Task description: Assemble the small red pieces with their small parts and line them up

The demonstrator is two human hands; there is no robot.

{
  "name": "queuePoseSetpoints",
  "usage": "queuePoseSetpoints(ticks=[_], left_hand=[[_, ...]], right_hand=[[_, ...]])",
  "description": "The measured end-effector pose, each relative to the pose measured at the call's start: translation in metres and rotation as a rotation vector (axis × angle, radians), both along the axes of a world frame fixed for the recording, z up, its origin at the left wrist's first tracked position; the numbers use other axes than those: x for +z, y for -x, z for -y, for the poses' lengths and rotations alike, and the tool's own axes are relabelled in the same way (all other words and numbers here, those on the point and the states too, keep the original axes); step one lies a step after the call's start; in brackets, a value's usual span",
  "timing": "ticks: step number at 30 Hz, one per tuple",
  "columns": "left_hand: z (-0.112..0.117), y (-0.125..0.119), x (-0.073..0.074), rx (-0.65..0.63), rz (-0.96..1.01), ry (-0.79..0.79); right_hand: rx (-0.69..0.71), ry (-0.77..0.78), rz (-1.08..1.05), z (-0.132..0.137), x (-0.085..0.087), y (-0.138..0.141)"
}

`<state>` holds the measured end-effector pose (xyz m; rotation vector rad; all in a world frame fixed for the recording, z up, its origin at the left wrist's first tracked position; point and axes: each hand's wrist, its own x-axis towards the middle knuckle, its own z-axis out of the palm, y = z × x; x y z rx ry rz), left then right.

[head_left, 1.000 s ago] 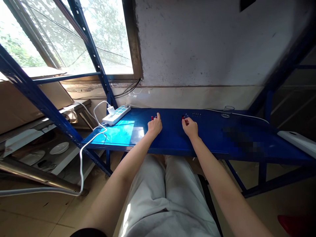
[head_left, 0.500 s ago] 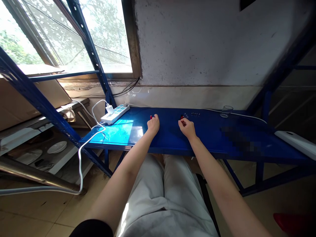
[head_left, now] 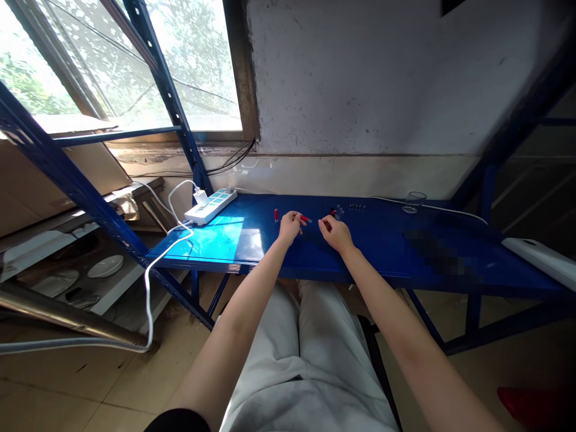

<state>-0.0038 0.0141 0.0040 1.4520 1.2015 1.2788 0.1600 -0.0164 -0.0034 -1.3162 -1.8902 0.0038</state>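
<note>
My left hand (head_left: 291,225) hovers over the blue metal shelf (head_left: 387,252), its fingers pinched on a small red piece (head_left: 305,219) that sticks out to the right. My right hand (head_left: 333,232) is close beside it, fingers curled; what they hold is too small to make out. Another small red piece (head_left: 276,214) lies on the shelf just left of my left hand. Behind my right hand sits a cluster of tiny red and dark parts (head_left: 335,211), with a row of small dark parts (head_left: 357,207) to its right.
A white power strip (head_left: 210,206) with a plugged charger and white cable lies at the shelf's left end. A small glass (head_left: 414,201) stands at the back right, a white object (head_left: 537,255) at the far right. Blue rack posts (head_left: 155,72) rise on the left; my legs are below.
Both hands drew back from the rear of the shelf and moved toward each other. My left hand lifted a small red piece, leaving another one lying to its left.
</note>
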Motion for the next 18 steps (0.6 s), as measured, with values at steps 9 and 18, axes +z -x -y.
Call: queuePoseSetpoints(ticks=[9, 18], left_hand=[[0.021, 0.000, -0.007, -0.179, 0.230, -0.002], [0.020, 0.001, -0.009, -0.213, 0.240, 0.013]], right_hand=[[-0.015, 0.124, 0.146, 0.002, 0.003, 0.007], [-0.040, 0.138, 0.234, 0.005, 0.004, 0.011]])
